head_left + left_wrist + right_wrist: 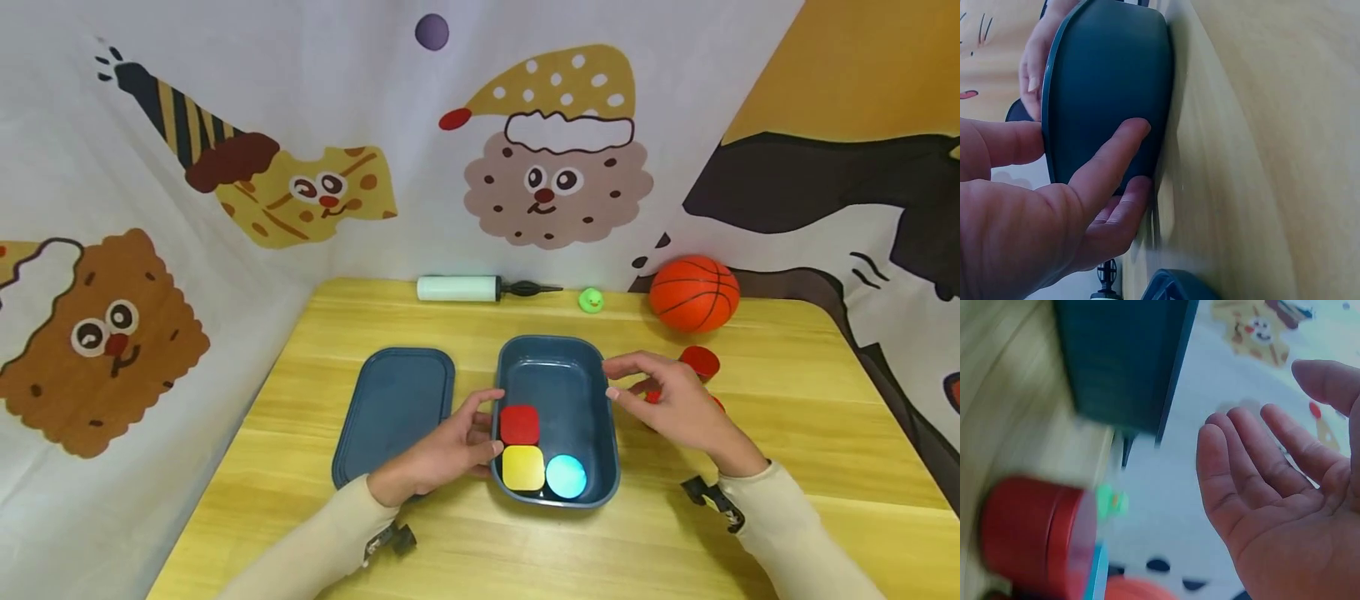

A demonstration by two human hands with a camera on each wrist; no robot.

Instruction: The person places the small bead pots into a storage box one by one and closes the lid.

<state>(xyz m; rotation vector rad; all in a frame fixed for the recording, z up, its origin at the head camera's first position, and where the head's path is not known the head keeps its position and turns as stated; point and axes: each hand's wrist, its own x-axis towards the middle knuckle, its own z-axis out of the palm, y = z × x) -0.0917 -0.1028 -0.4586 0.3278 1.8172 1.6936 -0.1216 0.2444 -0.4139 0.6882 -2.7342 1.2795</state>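
A dark blue rectangular box stands on the wooden table, holding a red square piece, a yellow square piece and a shiny light-blue round piece at its near end. My left hand is at the box's left side; the left wrist view shows extended fingers against its outer wall and a fingertip at the rim. Over the right rim hovers my right hand, empty, its fingers loosely spread and apart from the box in the right wrist view.
A matching blue lid lies left of the box. Beyond my right hand stands a red cylindrical container, with other red items partly hidden under the hand. A white pump, green duck and orange basketball line the back edge.
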